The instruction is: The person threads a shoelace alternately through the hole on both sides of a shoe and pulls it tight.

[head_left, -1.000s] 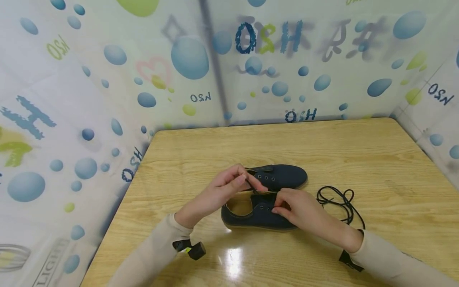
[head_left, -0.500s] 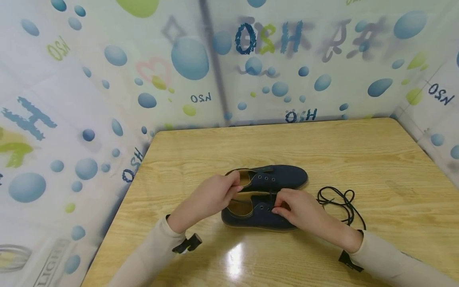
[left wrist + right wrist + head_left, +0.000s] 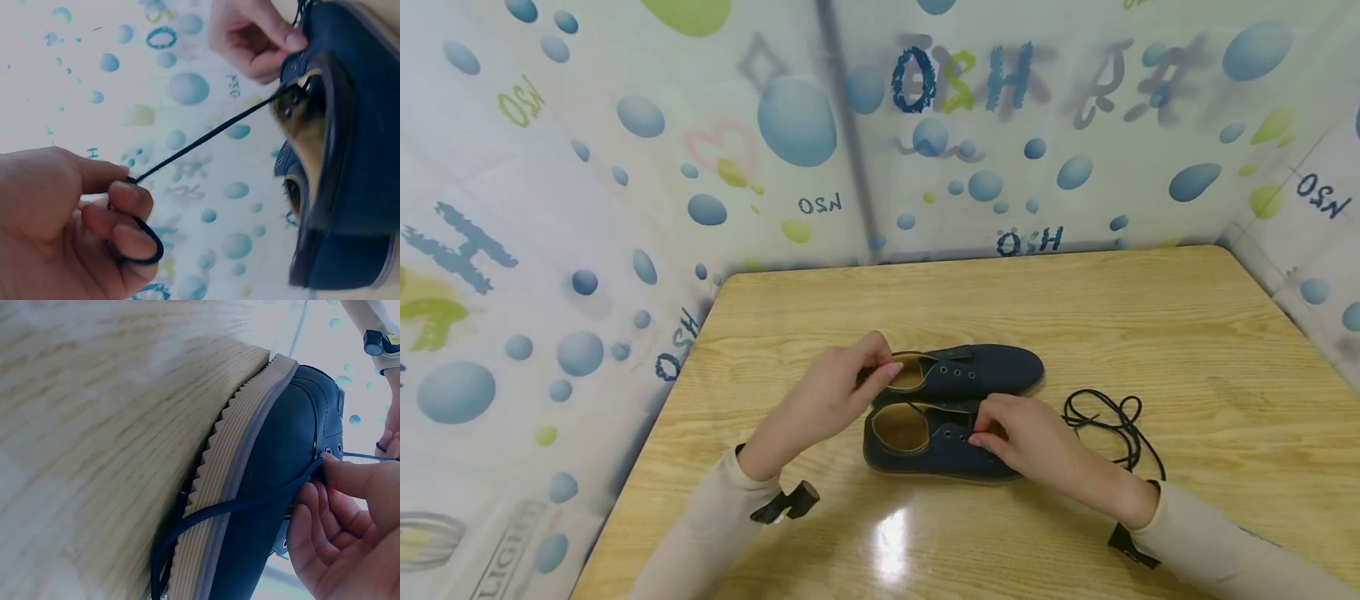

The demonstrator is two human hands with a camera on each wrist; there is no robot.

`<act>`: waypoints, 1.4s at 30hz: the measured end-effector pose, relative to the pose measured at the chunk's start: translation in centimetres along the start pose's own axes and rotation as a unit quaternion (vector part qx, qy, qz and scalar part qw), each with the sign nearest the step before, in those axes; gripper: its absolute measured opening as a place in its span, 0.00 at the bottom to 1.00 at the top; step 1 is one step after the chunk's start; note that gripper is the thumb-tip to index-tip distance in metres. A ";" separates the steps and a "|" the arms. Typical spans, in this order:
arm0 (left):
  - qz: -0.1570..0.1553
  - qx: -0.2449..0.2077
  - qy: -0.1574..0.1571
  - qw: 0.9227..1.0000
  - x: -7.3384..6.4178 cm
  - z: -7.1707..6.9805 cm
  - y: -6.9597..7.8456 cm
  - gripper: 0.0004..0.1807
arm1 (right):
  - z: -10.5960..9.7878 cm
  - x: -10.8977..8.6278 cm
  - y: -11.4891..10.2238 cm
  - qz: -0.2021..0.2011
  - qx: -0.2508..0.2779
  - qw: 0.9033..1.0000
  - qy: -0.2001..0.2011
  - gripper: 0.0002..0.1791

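Note:
A navy lace-up shoe (image 3: 917, 463) lies on the table with its toe to the right, partly covered by my right hand (image 3: 1033, 433). That hand pinches the eyelet flap, and in the right wrist view the thumb presses beside an eyelet (image 3: 328, 451). My left hand (image 3: 831, 387) is up to the left of the shoe, thumb and fingers gripping a dark shoelace (image 3: 209, 134). This lace runs straight from the fingers into the shoe's opening, and a short loop of it curls round the fingertips. From under the right thumb, another stretch of lace (image 3: 244, 503) drops across the sole.
Just behind lies a second navy shoe (image 3: 1000, 368), its eyelets bare of lace. More black lace (image 3: 1105, 425) lies in loose loops right of the shoes, partly behind my right forearm. The wooden table (image 3: 790, 317) meets patterned walls at the back and sides.
My left hand has moved from above the shoe's opening to the left, drawing the lace out into a straight line. The right hand and both shoes have stayed in place.

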State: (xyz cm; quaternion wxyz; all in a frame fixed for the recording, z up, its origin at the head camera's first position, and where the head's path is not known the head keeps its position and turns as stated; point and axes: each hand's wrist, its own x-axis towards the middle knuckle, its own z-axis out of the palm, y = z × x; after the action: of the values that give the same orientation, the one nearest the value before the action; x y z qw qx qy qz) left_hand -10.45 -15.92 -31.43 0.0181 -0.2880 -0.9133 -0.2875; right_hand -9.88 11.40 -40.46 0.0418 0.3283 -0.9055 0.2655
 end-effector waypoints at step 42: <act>0.023 0.132 -0.187 0.973 0.3 6.5 -0.3 0.05 | -2.0 -0.1 0.1 0.018 -0.030 0.993 -0.116 0.15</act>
State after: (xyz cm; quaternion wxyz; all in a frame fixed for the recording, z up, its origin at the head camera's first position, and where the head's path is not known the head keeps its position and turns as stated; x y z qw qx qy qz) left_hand -9.98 -12.46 -36.94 -0.1085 -0.3528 -0.9234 -0.1055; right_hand -10.03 12.50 -38.82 -0.0582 0.3387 -0.9178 0.1989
